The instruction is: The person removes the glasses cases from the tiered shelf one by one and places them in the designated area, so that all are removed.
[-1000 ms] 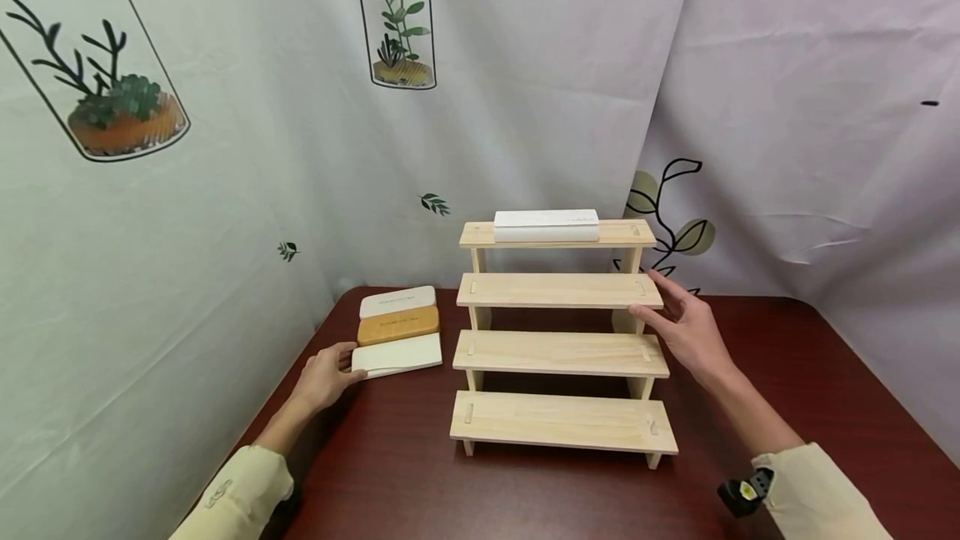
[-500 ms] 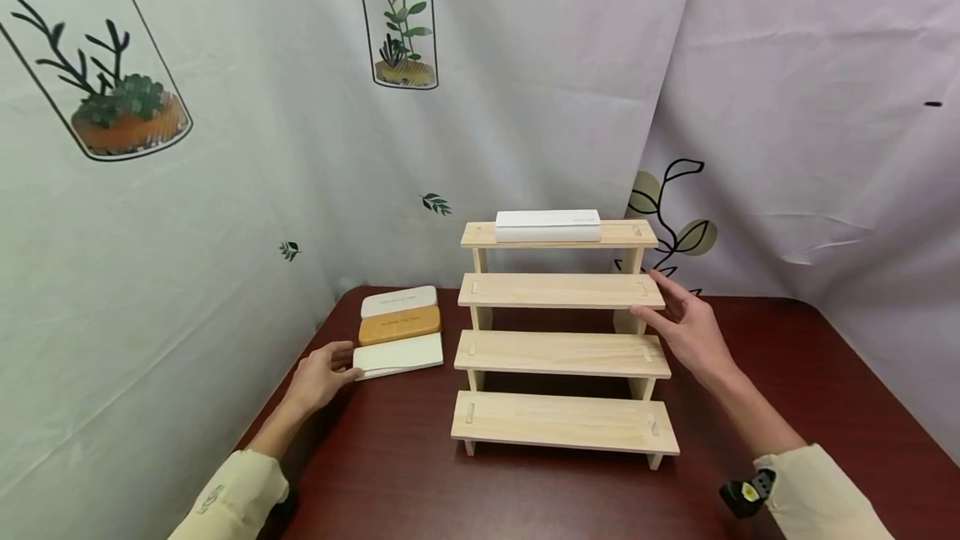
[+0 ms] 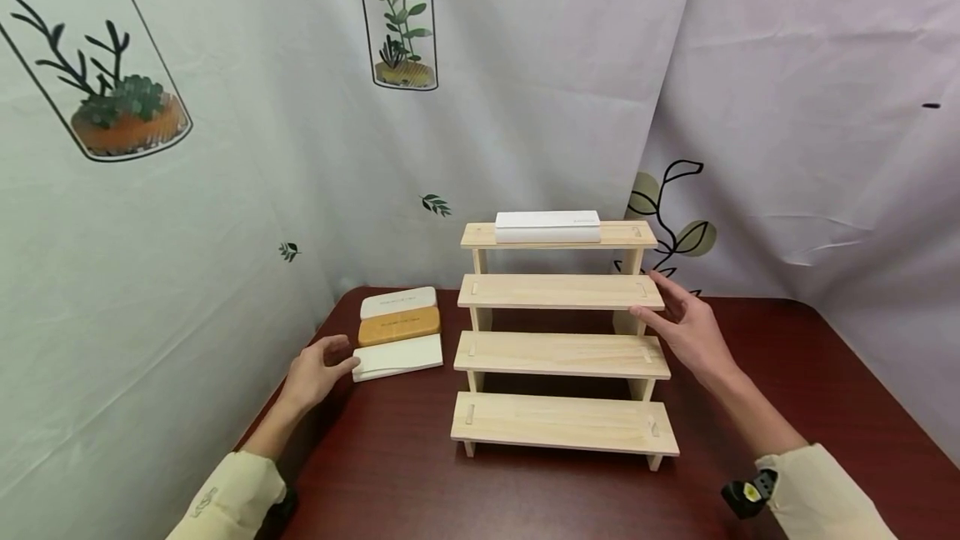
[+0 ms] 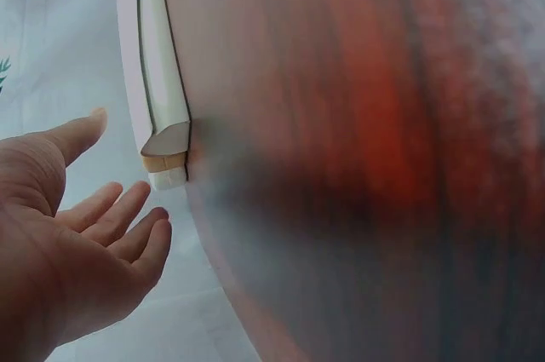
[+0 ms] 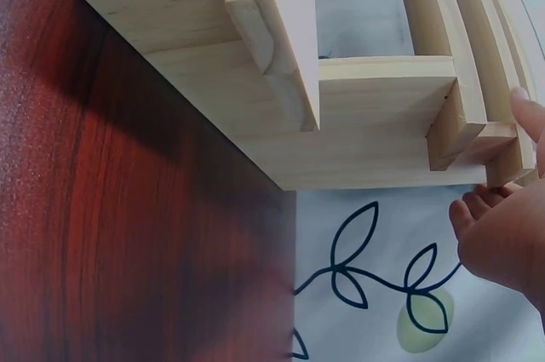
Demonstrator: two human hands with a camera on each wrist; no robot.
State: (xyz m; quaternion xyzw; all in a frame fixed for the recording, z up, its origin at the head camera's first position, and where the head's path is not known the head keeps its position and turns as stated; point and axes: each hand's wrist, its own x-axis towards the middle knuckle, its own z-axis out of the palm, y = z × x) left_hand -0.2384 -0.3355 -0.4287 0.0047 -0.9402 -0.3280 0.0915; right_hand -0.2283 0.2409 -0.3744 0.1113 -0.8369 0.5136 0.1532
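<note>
A four-tier stepped wooden display stand point(image 3: 558, 352) stands on the table. My right hand point(image 3: 693, 336) grips the right end of its second shelf from the top, thumb at the front edge and fingers behind. In the right wrist view the thumb point(image 5: 530, 115) and curled fingers point(image 5: 481, 200) show at the shelf ends. My left hand point(image 3: 313, 373) is relaxed beside the left end of a white flap-lid case point(image 3: 401, 355), shaped like a glasses case. In the left wrist view, thumb and fingers are spread with nothing between them, and the case's angled end point(image 4: 169, 139) points toward them.
Behind the near case lie an orange-brown case point(image 3: 399, 326) and an off-white case point(image 3: 397, 302), both with rounded corners. A white case point(image 3: 547, 227) sits on the stand's top shelf. A plant-print curtain point(image 3: 525, 123) hangs behind the dark red table point(image 3: 390, 473).
My left hand has drawn slightly to the left, away from the near white case, its fingers and thumb parting from its end. The right hand and the stand have not moved.
</note>
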